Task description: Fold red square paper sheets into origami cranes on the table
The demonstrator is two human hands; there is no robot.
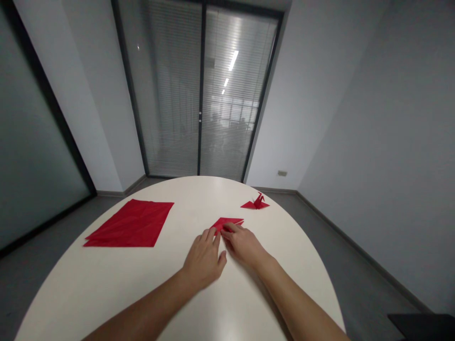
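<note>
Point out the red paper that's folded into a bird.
The bird at far right, with raised points. The large paper at left lies flat; the small piece is touched by the left hand and right hand.

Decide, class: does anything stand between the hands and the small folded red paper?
Nothing visible does: left hand and right hand both touch the folded paper. The paper crane and red sheets lie off to either side.

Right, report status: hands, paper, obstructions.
Left hand and right hand on small red paper. It's folded, partly covered. Nothing visibly blocking: paper crane beyond, larger red paper off left.
</note>
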